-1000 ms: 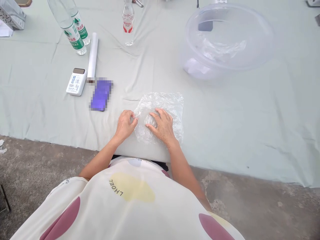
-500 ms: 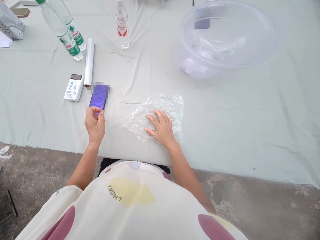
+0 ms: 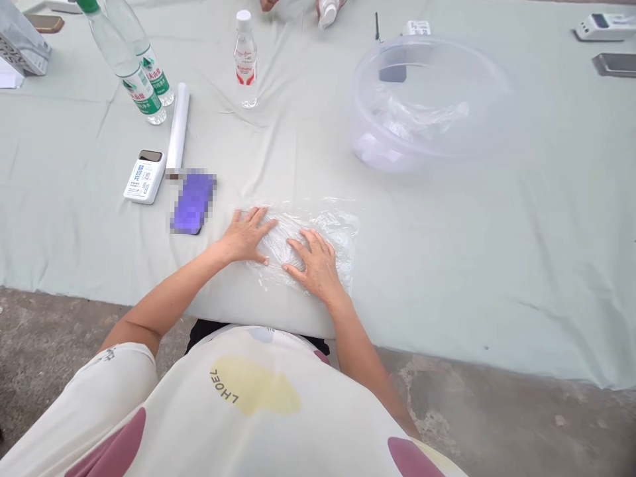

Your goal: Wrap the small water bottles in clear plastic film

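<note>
A crinkled sheet of clear plastic film [image 3: 334, 230] lies flat on the pale green tablecloth [image 3: 447, 238] near the front edge. My left hand [image 3: 246, 235] rests palm down on the film's left end, fingers spread. My right hand [image 3: 313, 263] lies flat on the middle of the film, fingers stretched out. Neither hand grips anything. A purple phone [image 3: 191, 201] lies just left of my left hand, apart from it.
A large clear plastic basin [image 3: 427, 99] with crumpled film inside stands at the back right. Three water bottles [image 3: 139, 79], a white roll [image 3: 177, 126] and a small white device [image 3: 144, 175] sit at the back left. Another person's hands [image 3: 298, 5] show at the far edge.
My left hand left the phone and came right, down flat onto the film's left end. The film now lies flatter and narrower under both hands. The view shifted slightly.
</note>
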A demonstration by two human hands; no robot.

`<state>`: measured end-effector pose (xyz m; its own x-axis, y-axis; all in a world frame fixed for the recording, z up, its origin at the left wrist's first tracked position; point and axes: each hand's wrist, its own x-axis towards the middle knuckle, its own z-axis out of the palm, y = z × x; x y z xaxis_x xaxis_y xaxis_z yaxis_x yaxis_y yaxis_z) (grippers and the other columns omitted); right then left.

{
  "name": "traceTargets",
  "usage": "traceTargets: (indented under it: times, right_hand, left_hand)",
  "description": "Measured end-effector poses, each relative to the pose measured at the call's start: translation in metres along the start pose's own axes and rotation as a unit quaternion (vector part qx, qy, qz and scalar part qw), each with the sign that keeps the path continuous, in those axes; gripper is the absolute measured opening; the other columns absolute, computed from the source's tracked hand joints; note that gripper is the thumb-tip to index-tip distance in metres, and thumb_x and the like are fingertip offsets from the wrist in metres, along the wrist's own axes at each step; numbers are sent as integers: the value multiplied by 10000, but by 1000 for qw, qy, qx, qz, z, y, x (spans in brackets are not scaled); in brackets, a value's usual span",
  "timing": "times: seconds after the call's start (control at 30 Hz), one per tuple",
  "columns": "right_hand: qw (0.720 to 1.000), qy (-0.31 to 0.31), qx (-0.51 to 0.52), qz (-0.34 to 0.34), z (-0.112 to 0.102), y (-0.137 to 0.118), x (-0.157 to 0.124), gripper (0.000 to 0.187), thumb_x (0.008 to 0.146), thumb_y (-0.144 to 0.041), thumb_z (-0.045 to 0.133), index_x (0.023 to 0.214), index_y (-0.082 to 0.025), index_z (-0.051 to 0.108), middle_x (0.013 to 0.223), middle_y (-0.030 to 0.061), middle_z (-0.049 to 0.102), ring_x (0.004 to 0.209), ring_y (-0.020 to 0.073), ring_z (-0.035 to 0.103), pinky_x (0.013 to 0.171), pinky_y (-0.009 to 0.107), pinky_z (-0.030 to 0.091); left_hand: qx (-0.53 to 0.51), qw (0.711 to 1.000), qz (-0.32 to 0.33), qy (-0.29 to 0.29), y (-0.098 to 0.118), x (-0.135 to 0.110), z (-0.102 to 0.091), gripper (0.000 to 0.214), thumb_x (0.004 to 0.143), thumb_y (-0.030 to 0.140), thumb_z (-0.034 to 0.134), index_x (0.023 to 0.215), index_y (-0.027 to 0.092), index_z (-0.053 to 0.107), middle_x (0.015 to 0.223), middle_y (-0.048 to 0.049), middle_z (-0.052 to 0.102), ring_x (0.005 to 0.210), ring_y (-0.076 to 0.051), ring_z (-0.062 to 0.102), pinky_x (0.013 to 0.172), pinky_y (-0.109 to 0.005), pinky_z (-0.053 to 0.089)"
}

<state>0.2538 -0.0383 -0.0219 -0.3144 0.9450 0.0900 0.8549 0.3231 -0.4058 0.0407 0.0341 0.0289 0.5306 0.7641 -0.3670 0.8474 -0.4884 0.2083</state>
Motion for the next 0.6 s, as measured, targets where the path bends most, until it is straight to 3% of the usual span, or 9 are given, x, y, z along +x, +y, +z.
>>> traceTargets:
  times: [0.07,0.13,0.23,0.3,0.4,0.47,0.6]
  right_hand:
    - [1000,-1,8,2,-2,0,-1,500,886,-439,625,1351,-262,572,1531,96,422,1482,309,273,1174,501,258]
    - [1000,-2,15,3,-2,0,-1,493,891,-427,623,1353,-265,567,1531,91,423,1486,307,267,1173,507,260]
    - [1000,-9,20,4,-2,1,-2,485,894,-418,617,1352,-268,564,1532,95,423,1481,309,283,1168,524,275]
    - [1000,-18,19,6,-1,3,-2,483,887,-408,624,1347,-272,567,1539,97,416,1478,315,291,1165,542,283]
    - [999,-27,17,15,0,5,-1,489,875,-385,626,1350,-279,569,1551,93,404,1483,314,284,1166,559,287]
    - [999,-32,17,20,0,6,0,494,868,-350,616,1354,-272,574,1559,95,398,1490,312,273,1170,562,288]
    - [998,-44,30,27,-1,8,-1,509,848,-315,591,1355,-280,596,1572,82,392,1496,333,263,1174,591,293]
  left_hand:
    - [19,999,-10,-24,-22,-7,-9,998,702,490,794,1542,303,287,1658,-111,175,1516,-360,151,1195,-588,112]
    - [53,998,-35,-25,-37,-11,-23,903,722,424,791,1508,285,369,1624,-112,279,1502,-341,207,1203,-539,139]
    - [112,988,-102,29,-56,-6,-52,631,776,345,751,1358,197,557,1499,-169,455,1441,-347,327,1179,-502,213]
    - [117,978,-142,99,-70,8,-73,505,842,310,673,1321,180,577,1453,-174,501,1414,-335,367,1162,-493,244]
    - [17,953,-209,221,-94,48,-104,554,914,282,552,1443,164,436,1479,-174,481,1401,-303,404,1139,-454,300]
    - [-113,927,-249,257,-111,84,-119,691,901,352,578,1508,147,322,1538,-179,415,1424,-294,387,1133,-407,329]
    - [-336,841,-293,307,-134,155,-143,941,837,411,668,1560,117,142,1571,-210,348,1452,-277,357,1109,-352,361]
